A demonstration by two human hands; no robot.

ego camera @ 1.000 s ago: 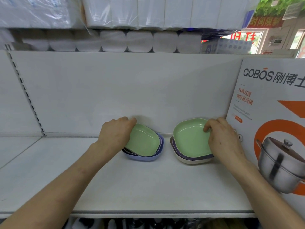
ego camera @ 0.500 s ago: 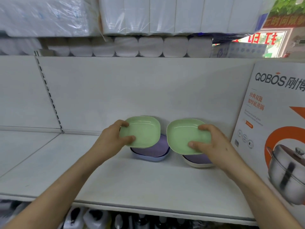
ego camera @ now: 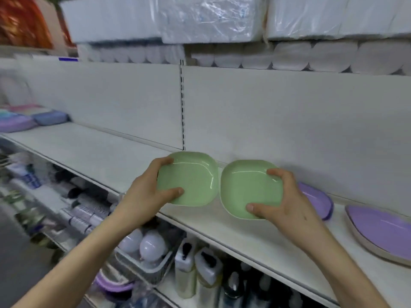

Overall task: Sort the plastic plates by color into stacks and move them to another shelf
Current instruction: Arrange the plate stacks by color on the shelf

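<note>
Carrying two green plates at once, we judge ourselves mid-way through the move step: the greens are held clear of the purple piles, with no green stack set down in view. Our left hand (ego camera: pixel 146 192) pinches the left green plate (ego camera: pixel 193 181), thumb inside the dish and fingers curled over its far rim. Our right hand (ego camera: pixel 287 203) clamps the right green plate (ego camera: pixel 246 187) the same way. Both plates hang over the shelf (ego camera: pixel 100 150), tilted toward us, rims almost touching.

Next, we think, one plate must nest into the other, then both land as one stack on the bare board to the left. That stretch lies open as far as the blurred pastel items (ego camera: pixel 49 117) at the far end. Just behind our right hand sits a purple plate (ego camera: pixel 318 200); a second purple plate (ego camera: pixel 378 230) lies further right on a cream one. The shelf's front lip is close beneath our wrists, with bottles (ego camera: pixel 206 270) below it.
</note>
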